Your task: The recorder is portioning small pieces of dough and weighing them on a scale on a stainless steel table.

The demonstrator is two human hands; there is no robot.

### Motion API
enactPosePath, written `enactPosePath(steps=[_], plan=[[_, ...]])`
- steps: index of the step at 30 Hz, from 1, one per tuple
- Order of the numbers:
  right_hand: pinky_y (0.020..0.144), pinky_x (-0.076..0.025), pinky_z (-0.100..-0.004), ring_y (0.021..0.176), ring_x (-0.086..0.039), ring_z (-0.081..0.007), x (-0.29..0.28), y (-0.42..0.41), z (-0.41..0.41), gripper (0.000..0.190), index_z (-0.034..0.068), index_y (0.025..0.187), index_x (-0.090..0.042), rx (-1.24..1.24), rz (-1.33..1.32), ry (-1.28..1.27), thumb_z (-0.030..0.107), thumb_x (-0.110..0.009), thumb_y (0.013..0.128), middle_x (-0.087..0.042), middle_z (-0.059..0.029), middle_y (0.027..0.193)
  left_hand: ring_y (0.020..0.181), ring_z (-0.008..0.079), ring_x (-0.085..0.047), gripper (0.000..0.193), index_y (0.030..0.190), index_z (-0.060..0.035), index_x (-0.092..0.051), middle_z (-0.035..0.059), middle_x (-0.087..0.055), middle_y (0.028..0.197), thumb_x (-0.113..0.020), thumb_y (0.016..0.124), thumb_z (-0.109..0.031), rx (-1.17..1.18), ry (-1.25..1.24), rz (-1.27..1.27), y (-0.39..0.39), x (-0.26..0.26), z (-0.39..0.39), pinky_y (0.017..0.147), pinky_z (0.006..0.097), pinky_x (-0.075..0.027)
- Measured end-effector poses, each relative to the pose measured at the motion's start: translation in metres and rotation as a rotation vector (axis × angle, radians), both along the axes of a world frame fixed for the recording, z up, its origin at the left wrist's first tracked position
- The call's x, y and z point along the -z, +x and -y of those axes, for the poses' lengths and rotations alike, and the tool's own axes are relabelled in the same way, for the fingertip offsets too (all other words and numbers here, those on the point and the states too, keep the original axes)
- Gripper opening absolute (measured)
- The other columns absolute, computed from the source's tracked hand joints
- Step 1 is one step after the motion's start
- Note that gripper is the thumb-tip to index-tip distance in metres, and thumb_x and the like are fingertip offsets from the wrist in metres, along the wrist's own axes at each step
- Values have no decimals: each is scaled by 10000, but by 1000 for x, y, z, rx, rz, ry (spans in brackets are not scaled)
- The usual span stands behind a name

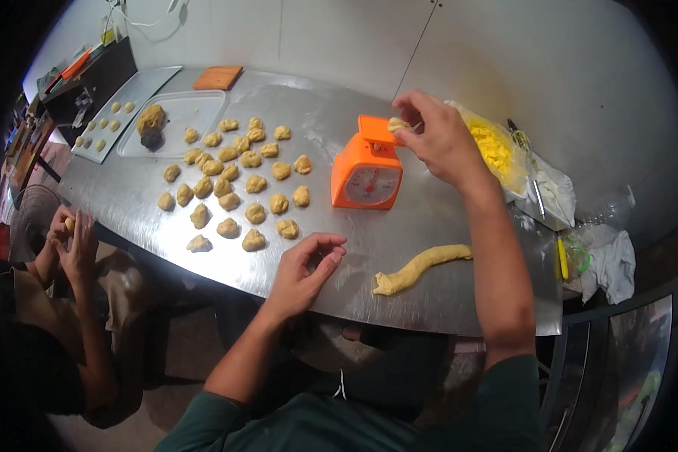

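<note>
My right hand (438, 138) reaches over the pan of an orange dial kitchen scale (344, 175). Its thumb and fingers are around a small piece of yellow dough (396, 124) at the pan's right side; whether the piece rests on the pan is hard to tell. My left hand (308, 271) hovers near the table's front edge, fingers curled apart with nothing between them. To its right lies a thick rope of dough (421, 268), its far end partly behind my right forearm. Many rough dough lumps (254, 213) are spread over the steel table (339, 231) left of the scale.
A clear plastic tray (175, 118) holds a larger dough mass (151, 120) and a dark lump. Beyond are a metal sheet (141, 93) with small balls and a wooden board (217, 78). Yellow shreds (491, 150) fill a bag at right. A co-worker's hands (73, 240) hold dough at left.
</note>
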State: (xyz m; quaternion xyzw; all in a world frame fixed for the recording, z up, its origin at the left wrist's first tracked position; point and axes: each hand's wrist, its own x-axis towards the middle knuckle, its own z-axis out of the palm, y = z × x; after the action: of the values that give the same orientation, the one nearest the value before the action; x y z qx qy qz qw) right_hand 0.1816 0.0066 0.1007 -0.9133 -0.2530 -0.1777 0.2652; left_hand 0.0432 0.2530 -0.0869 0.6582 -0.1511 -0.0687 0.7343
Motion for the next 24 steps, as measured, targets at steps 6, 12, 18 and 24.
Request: enactPosePath(steps=[6,12,18,24], plan=[[932,-605,-451,1035,-744,-334,4,27,-7,188,10,1124,-742,1,15,-105,159,-776,1014,-773,-139,1060,1163,109,-672,293,1384,-4,-700,50,-735,1207,-699,1121,-133,-34,-34,44,-3,3,-4,1048,289,-527],[955,-603,-469,1041,-740,-341,13,30,-9,208,32,1124,-771,2,78,-207,214,-701,1051,-776,-134,1084,1153,103,-670,288,1384,-6,-701,41,-733,1194,-691,1125,-131,8,-30,29,-1,4,-6,1043,287,-528],[950,-601,-473,1053,-738,-349,15,22,0,191,35,1118,-775,-49,162,-133,174,-683,1024,-773,-129,1093,1132,83,-654,295,1393,-12,-698,29,-729,1191,-685,1135,-153,-22,-17,40,-4,2,-3,1013,262,-522],[938,-592,-466,1069,-730,-358,41,-68,21,182,24,1147,-776,31,77,130,79,-708,986,-768,-156,1079,1121,101,-702,254,1348,8,-712,42,-763,1162,-687,1116,-93,-84,-45,-14,-7,4,0,1015,284,-550]])
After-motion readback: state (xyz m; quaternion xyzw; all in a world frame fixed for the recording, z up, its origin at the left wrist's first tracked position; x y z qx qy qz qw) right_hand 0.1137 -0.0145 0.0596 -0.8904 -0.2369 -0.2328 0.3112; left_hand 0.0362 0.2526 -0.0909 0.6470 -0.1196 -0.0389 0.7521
